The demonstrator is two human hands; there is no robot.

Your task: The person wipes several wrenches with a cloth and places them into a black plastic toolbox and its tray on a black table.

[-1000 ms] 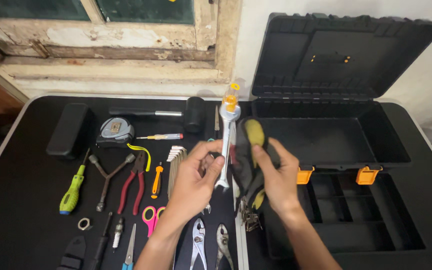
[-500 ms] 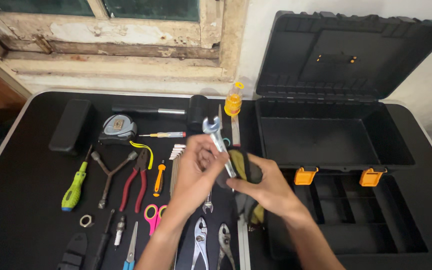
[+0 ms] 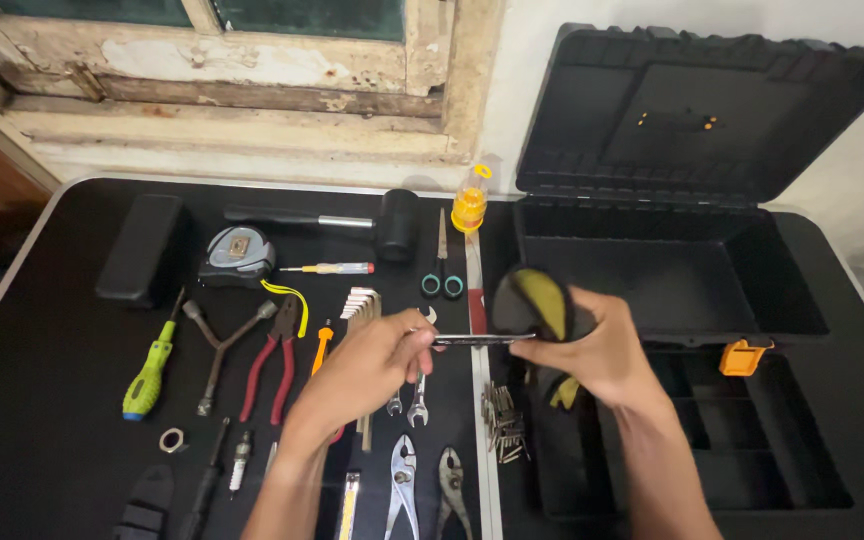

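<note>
Head view, only cam. Left hand (image 3: 367,365) pinches one end of a slim metal wrench (image 3: 472,340), fingers closed on it; tool lies roughly horizontal, held up over the black table (image 3: 42,400), just left of the toolbox. Wrench looks thin, silver, shiny edge-on; head shape cannot tell, ends hidden by both hands.

Right hand (image 3: 602,350) is wrapped around a black-and-yellow cloth (image 3: 537,305), fingers clamped on it, cloth bunched into a rounded wad w/ a yellow patch facing cam. Cloth touches the wrench's right end; a bit more of the yellow/black fabric hangs below the palm.

Surroundings:
- black toolbox (image 3: 672,270), lid open and upright, inner tub dark, orange latch (image 3: 745,357) on front edge, right of the right hand.
- below the hands: small spanners (image 3: 417,395), two slip-joint pliers (image 3: 402,490), a cluster of bits/nails (image 3: 502,430).
- left of left hand: red-handled pliers (image 3: 272,360), hex key set (image 3: 360,300), green screwdriver (image 3: 149,365), tape measure (image 3: 238,255).
- back row: black mallet (image 3: 392,222), teal-handled scissors (image 3: 442,270), yellow-capped bottle (image 3: 469,200) near the toolbox's left wall.

Both forearms come in from bottom of frame.
</note>
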